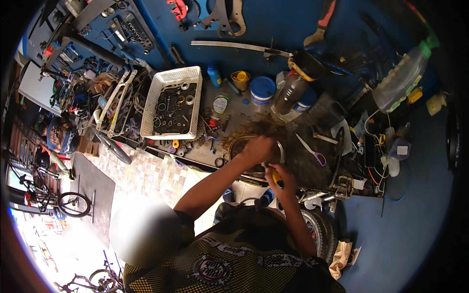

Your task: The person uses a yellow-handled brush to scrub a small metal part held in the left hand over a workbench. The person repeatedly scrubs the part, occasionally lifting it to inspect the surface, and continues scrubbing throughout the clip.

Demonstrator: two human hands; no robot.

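Note:
My left hand (259, 149) is closed over a round metal-rimmed part (281, 153) at the front of the dirty workbench. Its fingers are hidden, so what they grip does not show clearly. Just right of it and nearer to me, my right hand (283, 182) is wrapped round the yellow and black handle of a tool (277, 177), which looks like a screwdriver. The tool's tip points toward the round part beside my left hand. Dark grease and brown grime (264, 128) cover the bench behind my hands.
A white basket (197, 105) of small metal parts stands left on the bench. Purple-handled scissors (312, 150) and a hammer (324, 136) lie to the right. Behind are a blue tub (263, 90) and a dark bottle (289, 93). A bicycle tyre (315, 229) stands below, right.

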